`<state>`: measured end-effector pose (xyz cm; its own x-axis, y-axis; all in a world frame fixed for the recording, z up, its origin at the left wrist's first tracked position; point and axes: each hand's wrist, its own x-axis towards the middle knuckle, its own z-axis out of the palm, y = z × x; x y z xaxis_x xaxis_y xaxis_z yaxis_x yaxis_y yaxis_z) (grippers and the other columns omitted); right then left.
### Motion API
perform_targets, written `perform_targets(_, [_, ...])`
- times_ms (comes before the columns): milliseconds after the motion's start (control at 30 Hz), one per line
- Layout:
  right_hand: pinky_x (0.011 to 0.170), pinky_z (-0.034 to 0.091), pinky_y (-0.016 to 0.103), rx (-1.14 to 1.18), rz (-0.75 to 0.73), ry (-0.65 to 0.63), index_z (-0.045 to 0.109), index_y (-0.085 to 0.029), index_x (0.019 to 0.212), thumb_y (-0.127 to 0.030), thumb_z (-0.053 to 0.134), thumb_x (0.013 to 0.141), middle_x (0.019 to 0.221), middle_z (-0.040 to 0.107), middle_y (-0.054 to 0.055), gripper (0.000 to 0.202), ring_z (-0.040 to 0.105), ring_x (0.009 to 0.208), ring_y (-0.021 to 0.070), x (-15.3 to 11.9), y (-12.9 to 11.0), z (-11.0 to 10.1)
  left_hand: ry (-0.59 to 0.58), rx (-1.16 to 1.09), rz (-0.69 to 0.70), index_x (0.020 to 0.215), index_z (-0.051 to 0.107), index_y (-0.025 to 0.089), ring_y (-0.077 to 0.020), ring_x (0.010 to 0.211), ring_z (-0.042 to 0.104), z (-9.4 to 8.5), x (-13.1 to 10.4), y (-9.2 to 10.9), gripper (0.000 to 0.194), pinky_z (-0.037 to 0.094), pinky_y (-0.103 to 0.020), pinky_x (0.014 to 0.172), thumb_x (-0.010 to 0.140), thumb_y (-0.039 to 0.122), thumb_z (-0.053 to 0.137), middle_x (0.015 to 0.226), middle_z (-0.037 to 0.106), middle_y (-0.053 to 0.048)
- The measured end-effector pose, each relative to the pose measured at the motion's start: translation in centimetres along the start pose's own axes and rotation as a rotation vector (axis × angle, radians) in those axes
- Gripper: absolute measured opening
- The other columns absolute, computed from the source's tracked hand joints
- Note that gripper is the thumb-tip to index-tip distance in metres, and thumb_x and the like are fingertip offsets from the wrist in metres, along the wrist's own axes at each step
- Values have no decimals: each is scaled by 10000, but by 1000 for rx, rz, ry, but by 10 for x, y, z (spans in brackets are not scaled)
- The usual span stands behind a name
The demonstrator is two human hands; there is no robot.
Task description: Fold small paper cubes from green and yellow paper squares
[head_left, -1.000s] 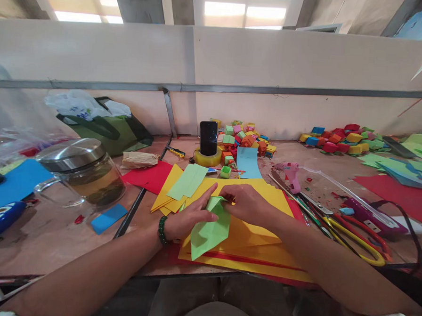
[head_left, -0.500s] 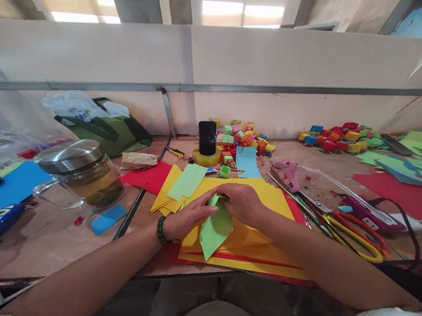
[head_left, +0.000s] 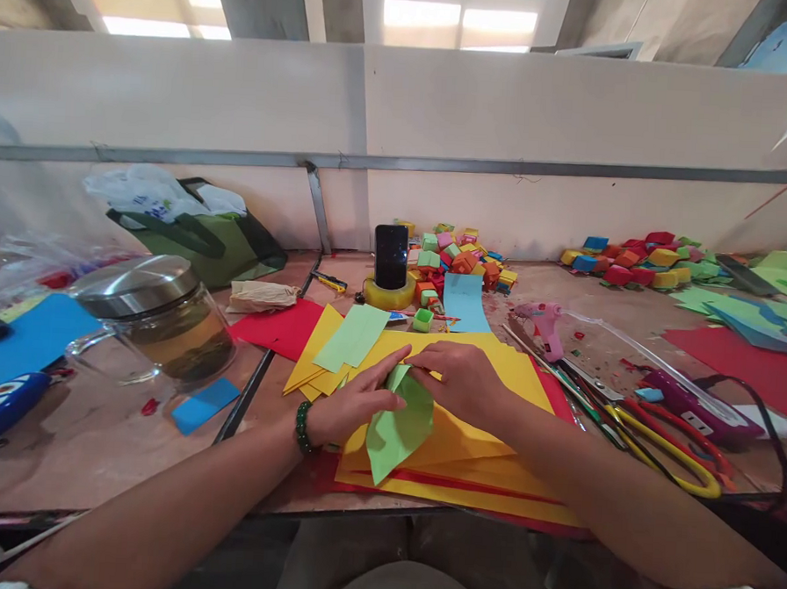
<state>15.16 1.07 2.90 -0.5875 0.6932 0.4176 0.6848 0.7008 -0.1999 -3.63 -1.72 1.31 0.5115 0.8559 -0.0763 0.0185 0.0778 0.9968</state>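
Note:
A light green paper [head_left: 400, 427], bent and curled, is held above a stack of yellow sheets [head_left: 496, 357]. My left hand [head_left: 361, 403], with a dark green bead bracelet at the wrist, grips the paper's left upper side between thumb and fingers. My right hand [head_left: 459, 377] pinches its top edge, fingers curled down and fingertips partly hidden. The paper's pointed lower end hangs toward the table's front edge. Flat light green pieces [head_left: 352, 336] lie on smaller yellow papers left of the stack.
Behind are a phone [head_left: 391, 257] on a yellow tape roll and piled paper cubes [head_left: 465, 261]. A glass mug [head_left: 180, 340] and green bag [head_left: 204, 245] are at left; a pink glue gun [head_left: 546, 329], scissors [head_left: 662, 449] and a purple device [head_left: 704, 412] at right.
The green paper's lower tip has swung slightly left and the sheet looks more bent. The fingers of both hands have shifted a little at its top. The view has moved slightly.

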Motion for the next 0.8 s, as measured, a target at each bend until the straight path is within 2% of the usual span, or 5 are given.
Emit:
perform_targets(233, [563,313,257,-55,-24,24,690,-185,701,-203,517,855,671,675,36,233,588,667,141,1,2,5,2,-23,-27,1506,243,226,-319,1436,184,2,1,-1,937,234,-387,1157,653,214,631,1592,202,-27])
perform_targets(300, [580,335,245,28,35,-15,698,-186,795,-193,579,800,756,700,29,119,607,703,142,2,2,4,13,-64,-44,1515,199,262,-336,1394,270,3,0,0,957,323,-399,1099,657,207,619,1592,196,-20])
perform_targets(400, [601,363,225,143,103,-116,678,-187,941,-113,609,723,841,709,17,240,609,702,127,4,2,-2,7,-88,-35,1518,168,298,-324,1336,350,2,-1,1,950,412,-364,998,683,209,612,1574,241,-21])
perform_targets(567, [578,329,224,77,181,-205,652,-177,803,-55,580,718,749,682,12,165,573,648,126,8,-3,-4,-53,-99,-20,1525,123,280,-302,1298,391,1,0,-4,989,396,-371,1001,675,229,628,1502,373,-46])
perform_targets(800, [582,305,254,-37,152,-193,649,-188,820,-133,565,753,809,691,46,120,600,764,181,9,-3,8,-45,-56,39,1526,151,228,-313,1453,121,-1,3,-9,1028,177,-385,1169,670,349,706,1603,151,-32])
